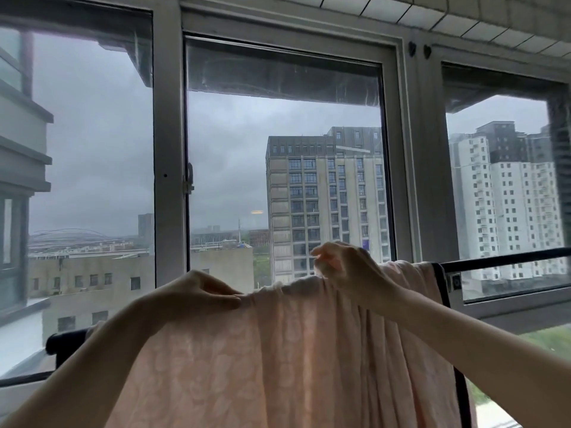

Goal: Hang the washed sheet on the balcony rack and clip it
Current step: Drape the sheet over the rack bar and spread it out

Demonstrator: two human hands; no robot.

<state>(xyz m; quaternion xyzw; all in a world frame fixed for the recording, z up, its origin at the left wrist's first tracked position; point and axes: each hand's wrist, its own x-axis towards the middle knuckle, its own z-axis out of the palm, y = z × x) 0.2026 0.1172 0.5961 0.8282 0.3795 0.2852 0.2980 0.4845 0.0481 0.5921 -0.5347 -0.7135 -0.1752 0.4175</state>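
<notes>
The pale pink patterned fabric sheet point(278, 359) hangs draped between both hands, its top edge pinched by the left hand point(197, 293) and by the right hand point(343, 267), with the black metal rack bar point(506, 260) extending beyond the right hand.

I see dim, grey daylight entering through the windows point(284, 168). Foreground is backlit and soft; frame edges bow from wide-angle distortion.
</notes>
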